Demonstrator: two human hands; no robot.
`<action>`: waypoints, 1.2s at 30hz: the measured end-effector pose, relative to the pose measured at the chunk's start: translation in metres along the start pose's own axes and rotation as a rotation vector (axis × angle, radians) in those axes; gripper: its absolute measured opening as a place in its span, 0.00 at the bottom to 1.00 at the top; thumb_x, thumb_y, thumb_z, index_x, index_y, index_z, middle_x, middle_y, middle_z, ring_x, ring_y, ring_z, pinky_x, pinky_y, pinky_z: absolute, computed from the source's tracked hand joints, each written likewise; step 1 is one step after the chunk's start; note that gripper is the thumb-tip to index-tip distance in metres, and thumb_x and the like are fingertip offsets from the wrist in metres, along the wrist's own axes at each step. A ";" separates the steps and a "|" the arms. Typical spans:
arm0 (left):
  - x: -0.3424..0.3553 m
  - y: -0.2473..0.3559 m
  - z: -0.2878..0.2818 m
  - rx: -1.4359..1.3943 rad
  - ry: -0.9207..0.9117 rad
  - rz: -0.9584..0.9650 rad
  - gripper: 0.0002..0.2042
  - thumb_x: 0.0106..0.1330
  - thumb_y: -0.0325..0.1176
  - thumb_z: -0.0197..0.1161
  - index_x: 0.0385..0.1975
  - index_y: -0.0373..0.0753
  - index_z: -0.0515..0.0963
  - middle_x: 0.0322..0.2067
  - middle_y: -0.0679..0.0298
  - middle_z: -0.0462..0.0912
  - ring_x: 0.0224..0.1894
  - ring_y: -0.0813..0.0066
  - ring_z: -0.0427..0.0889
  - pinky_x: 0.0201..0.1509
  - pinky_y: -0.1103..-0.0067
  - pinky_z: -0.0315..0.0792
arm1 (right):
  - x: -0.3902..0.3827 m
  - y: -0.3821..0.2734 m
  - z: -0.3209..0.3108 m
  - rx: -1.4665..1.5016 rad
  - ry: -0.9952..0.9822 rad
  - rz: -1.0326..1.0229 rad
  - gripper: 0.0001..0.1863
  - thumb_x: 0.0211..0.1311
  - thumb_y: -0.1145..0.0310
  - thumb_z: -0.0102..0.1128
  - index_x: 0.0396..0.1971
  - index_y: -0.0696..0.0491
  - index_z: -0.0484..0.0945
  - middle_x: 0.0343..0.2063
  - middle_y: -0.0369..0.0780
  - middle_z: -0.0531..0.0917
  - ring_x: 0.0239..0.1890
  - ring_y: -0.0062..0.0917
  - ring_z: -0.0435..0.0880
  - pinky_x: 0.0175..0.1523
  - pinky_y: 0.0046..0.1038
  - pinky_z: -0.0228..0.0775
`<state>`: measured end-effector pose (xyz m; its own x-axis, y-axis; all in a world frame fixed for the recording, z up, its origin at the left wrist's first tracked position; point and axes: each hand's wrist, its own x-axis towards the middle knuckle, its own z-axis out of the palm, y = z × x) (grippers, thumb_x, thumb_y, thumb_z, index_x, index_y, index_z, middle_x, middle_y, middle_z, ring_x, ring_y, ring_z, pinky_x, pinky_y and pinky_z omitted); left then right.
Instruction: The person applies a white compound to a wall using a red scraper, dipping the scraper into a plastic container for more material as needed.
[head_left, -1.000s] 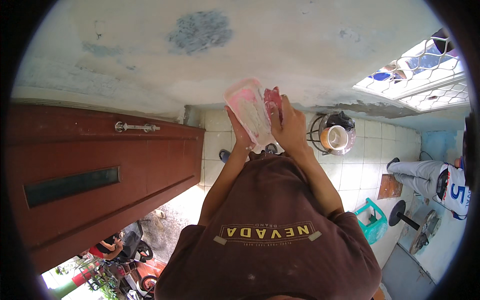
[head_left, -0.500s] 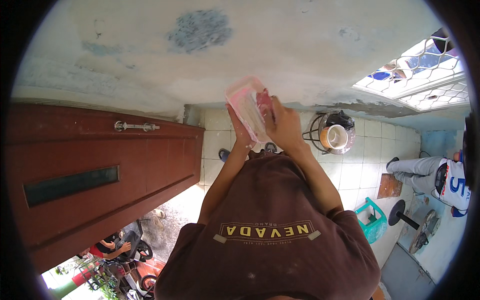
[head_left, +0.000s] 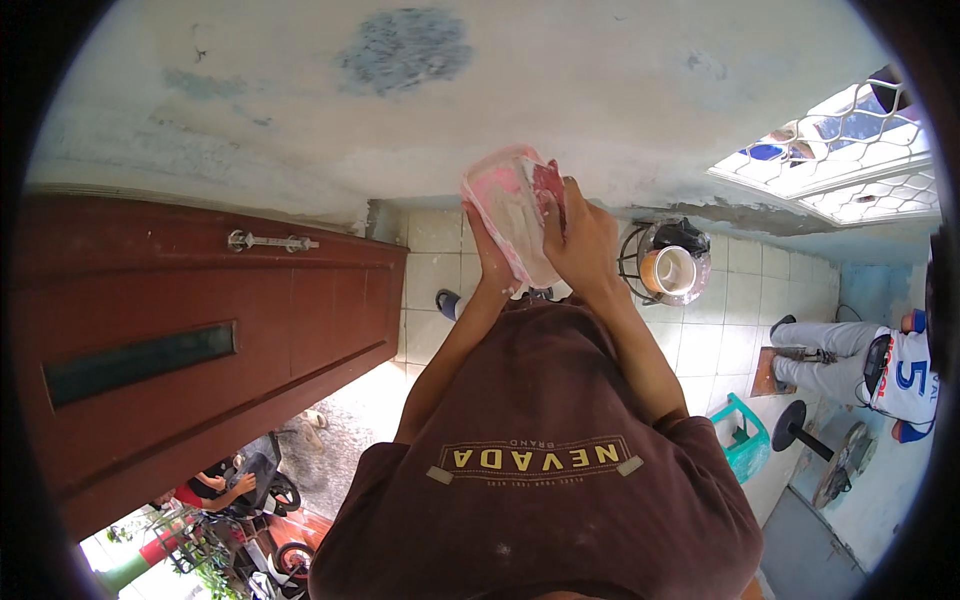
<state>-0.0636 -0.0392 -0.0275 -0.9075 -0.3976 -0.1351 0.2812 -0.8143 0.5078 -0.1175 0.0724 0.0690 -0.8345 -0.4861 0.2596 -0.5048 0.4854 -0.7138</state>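
My left hand [head_left: 490,245] holds a shallow pink plastic tub [head_left: 520,240] smeared with pale paste, its fingers along the tub's left side. My right hand [head_left: 585,240] grips a red putty scraper [head_left: 550,185] with paste on it, held against the tub's upper right part. Both hands are in front of my brown shirt, near a patched, pale wall [head_left: 260,120] with grey-blue marks.
A brown door [head_left: 170,320] stands at left. Right of me are a round stool [head_left: 630,260] with a cup [head_left: 672,270], a green stool [head_left: 745,440], a grilled window [head_left: 830,150] and a person in pale trousers [head_left: 845,360]. Another person [head_left: 215,485] is by motorbikes outside.
The tub and both my hands have shifted slightly right and up, with the scraper moving within the tub. The person at right has shifted their legs.
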 end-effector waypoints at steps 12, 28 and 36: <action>0.001 -0.001 0.001 -0.053 -0.030 -0.003 0.39 0.71 0.71 0.38 0.72 0.47 0.57 0.66 0.61 0.67 0.66 0.62 0.70 0.71 0.65 0.65 | -0.006 0.013 0.013 -0.050 -0.018 -0.076 0.14 0.64 0.70 0.56 0.46 0.62 0.74 0.20 0.52 0.81 0.23 0.52 0.81 0.29 0.47 0.70; 0.004 0.002 -0.008 -0.069 -0.024 0.001 0.38 0.71 0.70 0.38 0.71 0.47 0.59 0.64 0.62 0.71 0.66 0.64 0.71 0.69 0.66 0.68 | 0.002 -0.005 -0.008 0.088 -0.048 -0.036 0.11 0.65 0.71 0.56 0.44 0.59 0.73 0.18 0.50 0.80 0.23 0.51 0.81 0.29 0.46 0.70; 0.002 0.003 -0.006 -0.053 -0.011 -0.007 0.40 0.70 0.72 0.36 0.71 0.46 0.59 0.63 0.62 0.71 0.63 0.64 0.73 0.67 0.66 0.70 | -0.002 0.012 0.005 0.049 0.002 -0.078 0.12 0.66 0.70 0.56 0.45 0.59 0.74 0.19 0.51 0.80 0.22 0.48 0.81 0.27 0.45 0.70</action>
<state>-0.0629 -0.0450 -0.0319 -0.9129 -0.3872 -0.1288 0.2906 -0.8384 0.4611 -0.1213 0.0754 0.0566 -0.7934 -0.5199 0.3167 -0.5569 0.4098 -0.7225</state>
